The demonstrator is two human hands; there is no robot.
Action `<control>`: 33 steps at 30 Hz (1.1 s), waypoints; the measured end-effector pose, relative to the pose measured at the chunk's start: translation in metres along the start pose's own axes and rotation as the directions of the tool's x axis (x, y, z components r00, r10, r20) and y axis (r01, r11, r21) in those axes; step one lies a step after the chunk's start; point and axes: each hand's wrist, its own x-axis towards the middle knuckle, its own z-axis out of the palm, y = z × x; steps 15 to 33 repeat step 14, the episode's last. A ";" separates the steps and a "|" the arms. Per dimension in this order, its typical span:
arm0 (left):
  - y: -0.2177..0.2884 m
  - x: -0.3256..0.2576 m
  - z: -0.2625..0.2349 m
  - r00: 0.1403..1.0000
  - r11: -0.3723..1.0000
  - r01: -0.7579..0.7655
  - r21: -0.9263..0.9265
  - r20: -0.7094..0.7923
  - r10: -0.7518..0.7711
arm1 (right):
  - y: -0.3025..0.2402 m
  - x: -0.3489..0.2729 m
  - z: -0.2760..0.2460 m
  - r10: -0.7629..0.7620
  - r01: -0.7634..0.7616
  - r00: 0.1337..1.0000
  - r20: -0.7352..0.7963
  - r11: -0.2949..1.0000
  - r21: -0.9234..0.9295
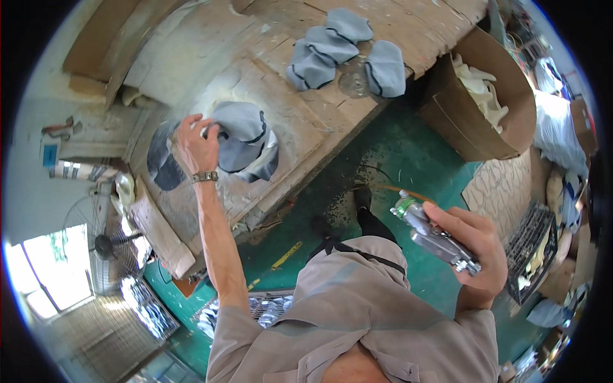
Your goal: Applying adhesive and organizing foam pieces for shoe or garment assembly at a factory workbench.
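My left hand (199,145) reaches over the worktable, fingers curled and pinching the edge of a grey fabric piece (239,120) with a dark rim. That piece lies over other grey pieces, and a darker flat piece (165,159) rests just left of the wrist. In my right hand (480,246), held off the table over the floor, is a silver spray gun (440,236) with a green collar. Its front end points up and to the left. Part of its handle is hidden by my fingers.
Several grey dark-rimmed pieces (332,45) lie at the table's far side. A large cardboard bin (447,121) holding pale material stands right of the worktable (306,143). An orange hose (399,189) crosses near the green floor (345,185). Left stands a fan (102,242); right, a black crate (533,246).
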 end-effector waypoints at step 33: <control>0.198 0.016 0.176 0.990 0.989 -0.136 -0.058 0.028 0.137 | 0.024 -0.034 0.001 0.254 -0.256 0.958 -0.132 0.967 0.005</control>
